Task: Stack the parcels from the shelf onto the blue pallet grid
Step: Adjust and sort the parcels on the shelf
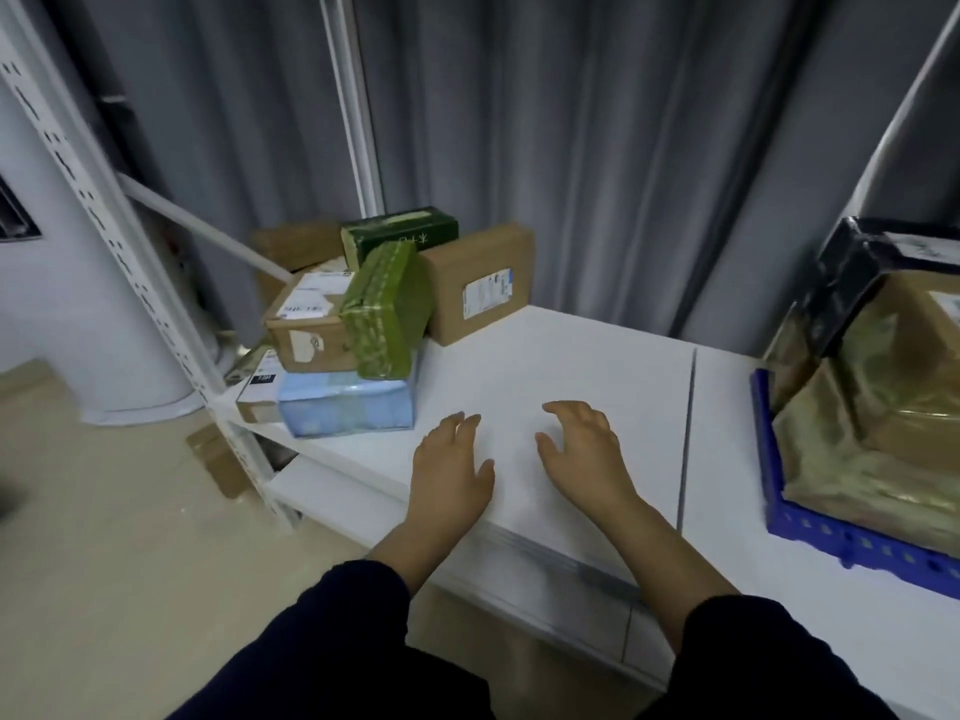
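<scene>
Cardboard parcels (483, 283) sit piled at the far left corner of the shelf (571, 366); my left hand (449, 470) and right hand (582, 449) hover mid-shelf, fingers (470, 428) loosely curled, holding nothing.

You are facing the shelf (571, 356); parcels (332, 324) are sitting piled at its far left, the pallet grid (841, 548) is lying on its right end with a wrapped parcel (883, 407) on it, and your left hand (452, 459) and right hand (582, 449) are hovering between them

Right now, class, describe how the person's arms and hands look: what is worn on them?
The left hand and right hand are bare: no gloves, rings or watch visible. The left sleeve and right sleeve are dark navy fabric, ending mid-forearm.
</scene>
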